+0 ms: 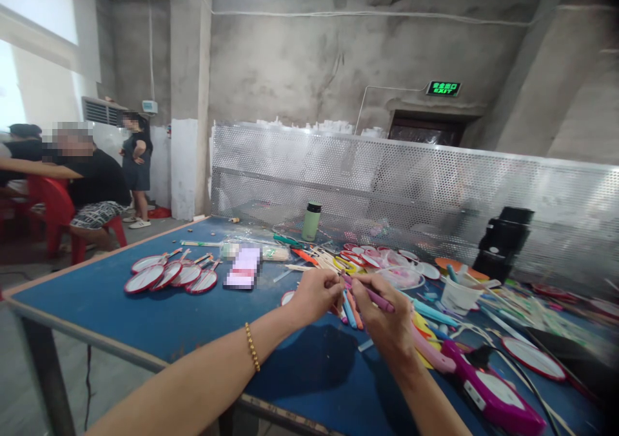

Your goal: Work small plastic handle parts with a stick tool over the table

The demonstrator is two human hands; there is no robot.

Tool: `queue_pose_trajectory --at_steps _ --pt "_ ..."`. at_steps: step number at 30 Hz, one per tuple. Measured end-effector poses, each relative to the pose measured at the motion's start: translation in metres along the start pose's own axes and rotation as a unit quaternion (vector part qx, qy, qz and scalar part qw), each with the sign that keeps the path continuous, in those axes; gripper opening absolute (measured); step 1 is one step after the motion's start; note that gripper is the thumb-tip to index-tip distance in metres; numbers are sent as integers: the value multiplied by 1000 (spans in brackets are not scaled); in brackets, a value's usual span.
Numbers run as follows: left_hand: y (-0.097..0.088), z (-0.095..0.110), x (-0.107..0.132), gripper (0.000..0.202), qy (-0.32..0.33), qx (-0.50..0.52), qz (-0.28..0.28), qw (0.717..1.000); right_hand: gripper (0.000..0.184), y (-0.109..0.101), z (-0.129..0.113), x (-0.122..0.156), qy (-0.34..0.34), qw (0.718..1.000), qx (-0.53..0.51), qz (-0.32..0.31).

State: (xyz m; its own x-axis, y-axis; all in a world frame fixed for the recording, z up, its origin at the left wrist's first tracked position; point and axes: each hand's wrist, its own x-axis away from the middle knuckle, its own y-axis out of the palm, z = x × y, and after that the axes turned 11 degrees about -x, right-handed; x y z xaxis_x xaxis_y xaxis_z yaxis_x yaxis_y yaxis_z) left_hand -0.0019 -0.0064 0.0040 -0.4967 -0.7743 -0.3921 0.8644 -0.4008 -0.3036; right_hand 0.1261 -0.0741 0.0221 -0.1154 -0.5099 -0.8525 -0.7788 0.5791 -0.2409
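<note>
Slim straight pink stick (378, 299), in right hand (387, 325)

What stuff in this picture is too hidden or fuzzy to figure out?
All in the head view:
1. What the left hand pinches: its own curled fingers cover it.
2. The pink stick in the right hand: its tip is hidden where both hands meet.
3. The pink packet on the blue table: pixelated, unreadable.
4. The clutter by the right edge: smeared by blur.
</note>
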Motion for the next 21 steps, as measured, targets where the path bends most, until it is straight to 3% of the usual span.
queue_pose_trajectory --at_steps 21 --pt "0 2 1 16 5 12 5 1000 17 -1 0 -1 -1 1000 -3 0"
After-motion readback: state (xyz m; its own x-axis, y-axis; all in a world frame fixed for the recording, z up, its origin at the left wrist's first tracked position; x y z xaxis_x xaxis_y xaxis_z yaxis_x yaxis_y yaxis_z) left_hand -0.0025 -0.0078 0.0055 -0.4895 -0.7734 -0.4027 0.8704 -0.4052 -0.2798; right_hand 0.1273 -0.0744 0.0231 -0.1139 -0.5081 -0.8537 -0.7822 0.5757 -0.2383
